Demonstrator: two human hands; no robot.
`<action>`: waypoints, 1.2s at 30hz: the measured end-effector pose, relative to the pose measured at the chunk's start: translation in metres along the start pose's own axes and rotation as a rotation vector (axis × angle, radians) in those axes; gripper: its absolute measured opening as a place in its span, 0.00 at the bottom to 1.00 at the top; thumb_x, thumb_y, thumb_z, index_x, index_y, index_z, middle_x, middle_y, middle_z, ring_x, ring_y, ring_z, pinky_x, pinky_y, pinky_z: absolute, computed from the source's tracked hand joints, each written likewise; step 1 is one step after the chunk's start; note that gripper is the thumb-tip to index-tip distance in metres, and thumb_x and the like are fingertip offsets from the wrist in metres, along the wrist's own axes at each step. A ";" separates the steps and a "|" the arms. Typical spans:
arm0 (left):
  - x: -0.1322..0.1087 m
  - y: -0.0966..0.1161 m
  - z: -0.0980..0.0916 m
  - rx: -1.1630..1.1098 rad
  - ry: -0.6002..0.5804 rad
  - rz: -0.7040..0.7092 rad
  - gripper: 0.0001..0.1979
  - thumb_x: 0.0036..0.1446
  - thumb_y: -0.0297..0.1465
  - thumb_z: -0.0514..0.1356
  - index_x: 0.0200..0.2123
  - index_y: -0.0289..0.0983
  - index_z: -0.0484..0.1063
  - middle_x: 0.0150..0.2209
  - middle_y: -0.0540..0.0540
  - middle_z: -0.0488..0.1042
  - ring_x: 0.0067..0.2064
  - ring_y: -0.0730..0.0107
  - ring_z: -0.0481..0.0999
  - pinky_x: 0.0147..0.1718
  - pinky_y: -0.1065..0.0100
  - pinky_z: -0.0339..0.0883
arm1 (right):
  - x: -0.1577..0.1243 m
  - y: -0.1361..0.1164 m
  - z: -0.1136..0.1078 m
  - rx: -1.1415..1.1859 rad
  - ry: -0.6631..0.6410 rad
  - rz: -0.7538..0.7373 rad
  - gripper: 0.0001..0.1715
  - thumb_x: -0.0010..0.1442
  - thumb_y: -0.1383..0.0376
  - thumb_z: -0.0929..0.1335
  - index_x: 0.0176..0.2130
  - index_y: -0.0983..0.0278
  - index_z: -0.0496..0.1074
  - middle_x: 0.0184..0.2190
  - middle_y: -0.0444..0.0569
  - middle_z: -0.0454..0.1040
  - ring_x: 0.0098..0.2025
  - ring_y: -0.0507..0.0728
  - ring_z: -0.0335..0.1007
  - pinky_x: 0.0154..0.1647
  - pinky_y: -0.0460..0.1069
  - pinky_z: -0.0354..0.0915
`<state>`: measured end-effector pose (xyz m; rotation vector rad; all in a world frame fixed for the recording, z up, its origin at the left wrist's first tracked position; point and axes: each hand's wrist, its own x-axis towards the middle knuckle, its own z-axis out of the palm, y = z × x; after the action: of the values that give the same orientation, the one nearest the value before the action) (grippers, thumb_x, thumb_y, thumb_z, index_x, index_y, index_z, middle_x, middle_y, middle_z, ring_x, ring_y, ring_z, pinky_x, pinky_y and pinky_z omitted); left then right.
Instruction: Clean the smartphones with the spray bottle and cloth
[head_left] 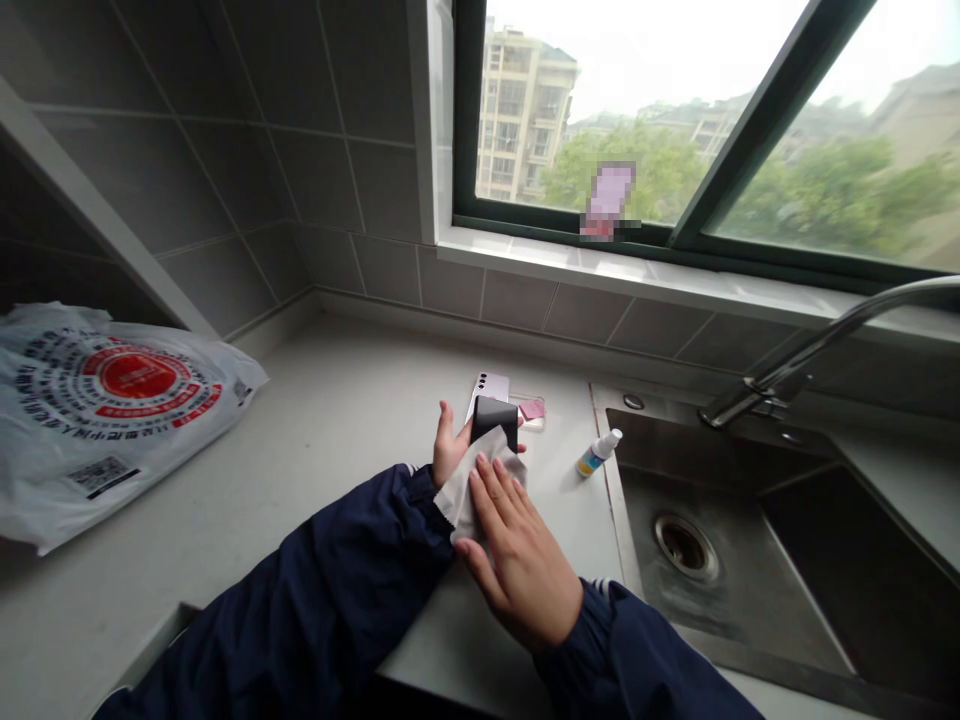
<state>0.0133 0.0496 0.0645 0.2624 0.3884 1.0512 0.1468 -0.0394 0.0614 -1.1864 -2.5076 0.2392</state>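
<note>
My left hand [448, 450] holds a dark-screened phone [495, 418] from beneath, thumb out on one side and fingertips showing at the other edge. A light grey wiping cloth [461, 500] covers the lower part of the phone. My right hand [517, 560] presses that cloth against the phone, its fingers stretched out together over it. Just beyond lies a pale pink phone or phone back [492, 384] with camera lenses. Beside it is a clear phone case [538, 424] with a small pink piece [532, 409]. A small spray bottle [598, 454] stands to the right.
A steel sink [720, 610] with a curved faucet [810, 350] lies to the right of the pale countertop [360, 400]. At the left sits a printed white plastic bag [112, 400]. Behind are a tiled wall [382, 270] and a window above its sill [525, 246].
</note>
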 end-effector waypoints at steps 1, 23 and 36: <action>0.000 -0.003 -0.001 -0.006 -0.016 -0.009 0.45 0.62 0.60 0.36 0.66 0.33 0.60 0.50 0.31 0.77 0.46 0.48 0.80 0.50 0.48 0.69 | 0.002 0.003 0.001 -0.002 0.006 0.007 0.38 0.71 0.57 0.60 0.71 0.71 0.46 0.73 0.58 0.41 0.74 0.65 0.36 0.70 0.63 0.54; 0.003 -0.030 0.006 -0.126 0.001 0.100 0.37 0.66 0.55 0.43 0.65 0.34 0.62 0.60 0.36 0.71 0.65 0.54 0.65 0.66 0.56 0.51 | 0.045 0.048 0.004 -0.001 0.150 0.109 0.36 0.71 0.55 0.58 0.71 0.68 0.51 0.72 0.54 0.45 0.74 0.66 0.35 0.70 0.65 0.50; -0.004 -0.005 0.004 0.002 0.056 0.061 0.44 0.61 0.61 0.39 0.63 0.34 0.64 0.51 0.31 0.76 0.47 0.46 0.79 0.48 0.47 0.71 | 0.006 0.014 0.013 0.025 0.067 -0.005 0.37 0.70 0.58 0.61 0.72 0.64 0.47 0.72 0.51 0.45 0.74 0.66 0.37 0.70 0.65 0.53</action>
<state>0.0169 0.0435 0.0676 0.2484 0.4336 1.1201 0.1478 -0.0259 0.0467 -1.1592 -2.4422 0.2251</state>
